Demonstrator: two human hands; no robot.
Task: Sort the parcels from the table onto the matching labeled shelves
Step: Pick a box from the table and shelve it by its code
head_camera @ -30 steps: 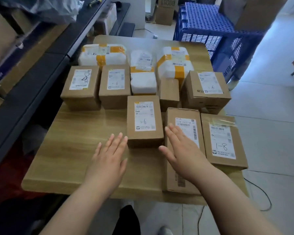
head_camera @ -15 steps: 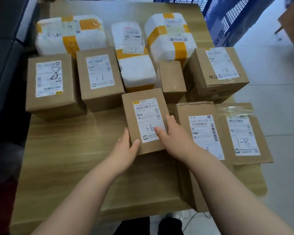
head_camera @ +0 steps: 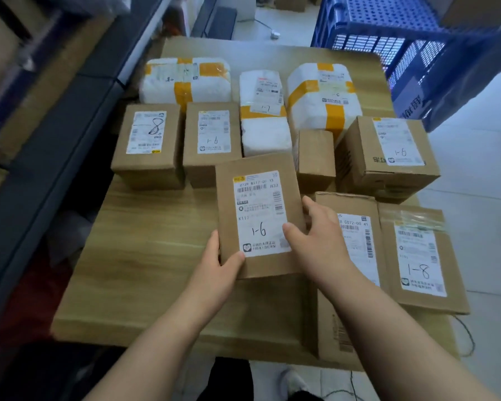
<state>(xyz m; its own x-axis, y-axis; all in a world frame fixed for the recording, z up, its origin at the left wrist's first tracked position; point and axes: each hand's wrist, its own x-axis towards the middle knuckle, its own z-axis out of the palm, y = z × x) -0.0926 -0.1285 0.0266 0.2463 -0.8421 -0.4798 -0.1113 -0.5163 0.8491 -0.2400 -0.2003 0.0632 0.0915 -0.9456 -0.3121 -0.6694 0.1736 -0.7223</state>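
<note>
Both hands, left [head_camera: 219, 263] and right [head_camera: 315, 235], pinch the 1-6 box [head_camera: 258, 215] edges above the table [head_camera: 145, 256]; thumb-only purchase risks slipping.

We count seven brown cardboard boxes [head_camera: 149, 146] and three white plastic-wrapped parcels banded with yellow tape [head_camera: 185, 82], all on one light wooden table [head_camera: 156, 256]. Beyond it we make out what seems to be one blue perforated plastic crate [head_camera: 402, 39], partly cropped.
</note>
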